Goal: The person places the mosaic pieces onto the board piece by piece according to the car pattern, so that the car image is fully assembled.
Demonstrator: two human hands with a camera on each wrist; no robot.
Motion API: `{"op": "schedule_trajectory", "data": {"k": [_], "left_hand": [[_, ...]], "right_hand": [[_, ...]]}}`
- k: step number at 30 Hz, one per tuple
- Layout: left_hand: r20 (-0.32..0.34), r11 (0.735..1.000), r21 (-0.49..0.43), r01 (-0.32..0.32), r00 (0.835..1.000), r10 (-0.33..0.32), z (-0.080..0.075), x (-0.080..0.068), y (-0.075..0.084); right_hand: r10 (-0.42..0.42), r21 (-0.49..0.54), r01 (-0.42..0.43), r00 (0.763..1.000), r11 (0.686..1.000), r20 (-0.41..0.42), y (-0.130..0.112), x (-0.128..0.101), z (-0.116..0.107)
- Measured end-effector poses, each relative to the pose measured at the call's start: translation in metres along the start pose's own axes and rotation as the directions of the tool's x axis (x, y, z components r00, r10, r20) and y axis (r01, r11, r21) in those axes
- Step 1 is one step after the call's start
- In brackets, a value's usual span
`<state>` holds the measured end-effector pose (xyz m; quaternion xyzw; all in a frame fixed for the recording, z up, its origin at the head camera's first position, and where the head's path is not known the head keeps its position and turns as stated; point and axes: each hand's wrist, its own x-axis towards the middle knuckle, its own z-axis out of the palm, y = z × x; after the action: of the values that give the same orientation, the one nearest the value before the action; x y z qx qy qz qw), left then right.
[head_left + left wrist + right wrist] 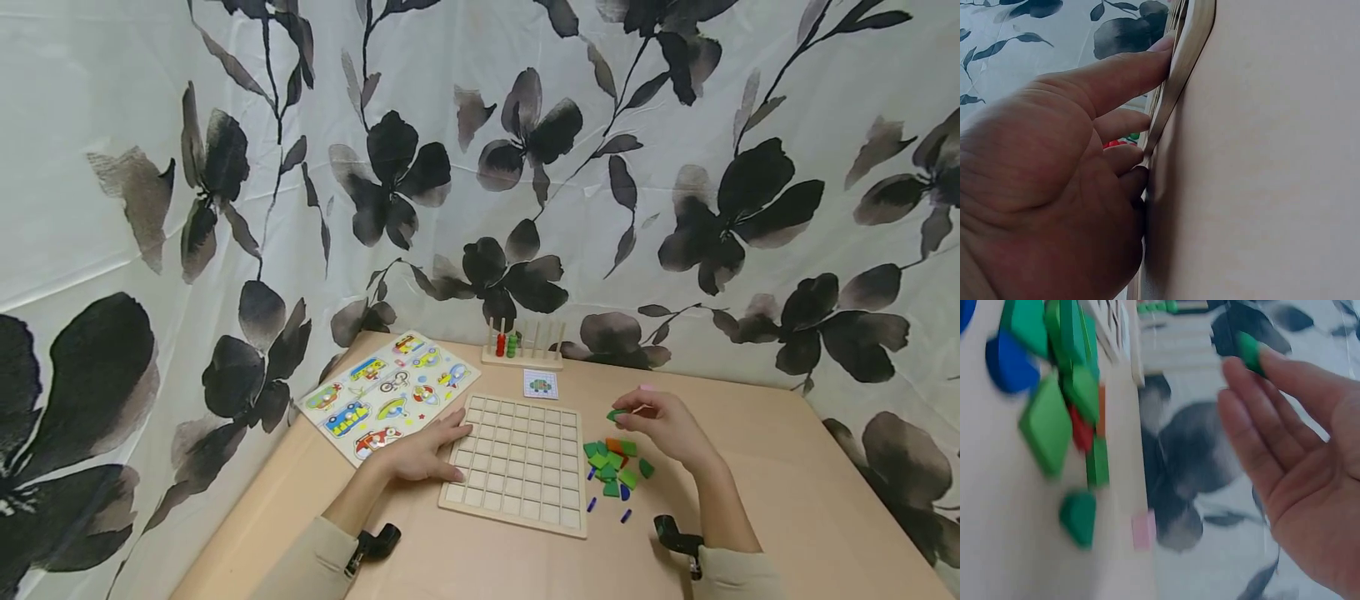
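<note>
In the head view my left hand (423, 450) lies at the left edge of a wooden grid board (517, 522), fingers stretched out and relaxed. The left wrist view has the thumb (1141, 69) resting on the board's rim (1188, 69). Right of the board, my right hand (663, 421) pinches a small green block (617, 415) between thumb and fingertips, raised above the table. Below it lies a loose pile of green blocks (606, 467), with an orange one (614, 445) and a bit of red among them. A blue half-round block (625, 492) sits at the pile's near side.
A picture board of vehicles (393, 387) lies at the left. Behind the grid stand a small pattern card (541, 384) and a peg rack (521, 361) with red and green beads. Thin blue sticks (626, 516) lie near the pile. A pink piece (1143, 530) is by the table's far edge.
</note>
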<state>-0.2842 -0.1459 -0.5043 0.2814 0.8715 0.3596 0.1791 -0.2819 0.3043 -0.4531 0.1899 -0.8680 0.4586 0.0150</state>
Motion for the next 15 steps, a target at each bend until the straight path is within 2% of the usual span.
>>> {"op": "schedule_trajectory", "data": {"k": [5, 15], "left_hand": [[-0.003, 1.0, 0.004, 0.016, 1.0, -0.016, 0.002, -0.001, -0.001], [0.033, 0.998, 0.062, -0.01, 0.999, 0.008, 0.003, -0.001, -0.001]], "right_hand": [[-0.017, 0.076, 0.022, 0.998, 0.997, -0.057, -0.014, 0.02, 0.02], [-0.036, 0.238, 0.029, 0.999, 0.971, 0.024, -0.039, 0.071, 0.053]]}}
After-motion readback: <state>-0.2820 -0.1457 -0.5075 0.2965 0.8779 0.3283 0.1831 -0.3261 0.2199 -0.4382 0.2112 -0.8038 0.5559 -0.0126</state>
